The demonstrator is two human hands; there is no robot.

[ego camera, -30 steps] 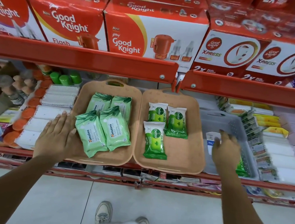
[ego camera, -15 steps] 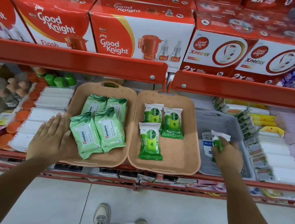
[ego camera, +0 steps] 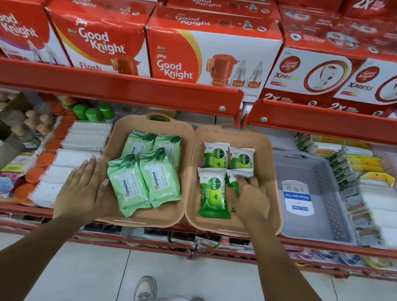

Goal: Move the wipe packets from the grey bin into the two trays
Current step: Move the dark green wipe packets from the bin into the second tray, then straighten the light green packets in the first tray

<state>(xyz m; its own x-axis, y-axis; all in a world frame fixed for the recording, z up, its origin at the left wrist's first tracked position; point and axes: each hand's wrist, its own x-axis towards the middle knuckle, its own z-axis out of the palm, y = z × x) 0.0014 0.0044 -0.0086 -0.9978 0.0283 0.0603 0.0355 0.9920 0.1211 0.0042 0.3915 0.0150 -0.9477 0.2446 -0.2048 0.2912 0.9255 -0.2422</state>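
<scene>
Right hand sits over the right tray, fingers curled on a green Dettol packet lying beside 3 others. Left hand rests flat, fingers spread, on the left tray edge w/ 4 Himalaya packets. Grey bin at right shows only its label.

The right hand lay over a fourth Dettol packet in the right tray — left hand flat on the left tray's edge.
</scene>
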